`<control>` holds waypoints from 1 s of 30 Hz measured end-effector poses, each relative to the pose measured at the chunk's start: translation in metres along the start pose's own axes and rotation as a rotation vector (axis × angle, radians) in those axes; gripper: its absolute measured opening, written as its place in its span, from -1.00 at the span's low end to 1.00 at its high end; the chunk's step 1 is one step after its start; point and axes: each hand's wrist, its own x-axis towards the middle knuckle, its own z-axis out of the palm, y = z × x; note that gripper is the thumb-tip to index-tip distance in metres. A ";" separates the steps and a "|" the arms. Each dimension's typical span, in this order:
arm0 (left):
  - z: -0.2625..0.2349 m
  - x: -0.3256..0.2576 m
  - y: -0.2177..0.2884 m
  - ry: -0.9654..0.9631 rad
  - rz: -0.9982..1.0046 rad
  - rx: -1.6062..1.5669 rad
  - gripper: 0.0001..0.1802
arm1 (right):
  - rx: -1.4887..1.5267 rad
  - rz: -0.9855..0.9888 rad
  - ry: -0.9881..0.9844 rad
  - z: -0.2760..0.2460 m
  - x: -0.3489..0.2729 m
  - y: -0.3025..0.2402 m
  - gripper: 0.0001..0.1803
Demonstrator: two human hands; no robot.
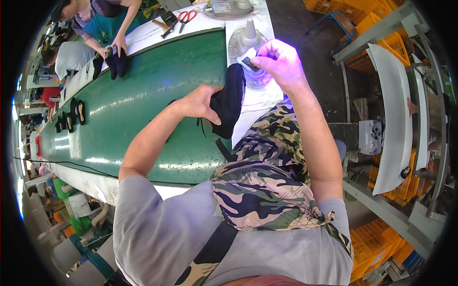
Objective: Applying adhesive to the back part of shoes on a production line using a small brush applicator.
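A black shoe (232, 97) stands on end at the belt's right edge, toe upward, and my left hand (200, 102) is wrapped round it. My right hand (282, 64), lit by purplish light, is closed in a pinch on a small dark piece (249, 64) with something white beside it; its exact kind does not show. That pinch is just right of the shoe's toe, in front of a squat container with a pale cone-shaped top (249, 34). A thin black lace dangles below my left hand.
A green conveyor belt (138, 102) stretches away to the left, carrying several dark shoes (71, 114). Across it, a co-worker's hands hold dark shoes (117, 66). Red-handled scissors (186, 18) and a hammer (164, 26) lie on the far ledge. Orange crates (377, 245) stand at right.
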 end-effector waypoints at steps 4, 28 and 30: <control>-0.001 -0.002 -0.002 -0.081 -0.025 -0.205 -0.16 | 0.033 -0.005 0.038 0.000 0.003 0.004 -0.88; 0.018 -0.009 0.009 0.056 -0.247 -0.928 -0.12 | -0.064 -0.011 -0.170 0.008 -0.025 0.028 -0.86; 0.019 -0.009 0.002 0.041 -0.248 -0.969 -0.12 | -0.034 -0.026 -0.136 0.011 -0.030 0.028 -0.83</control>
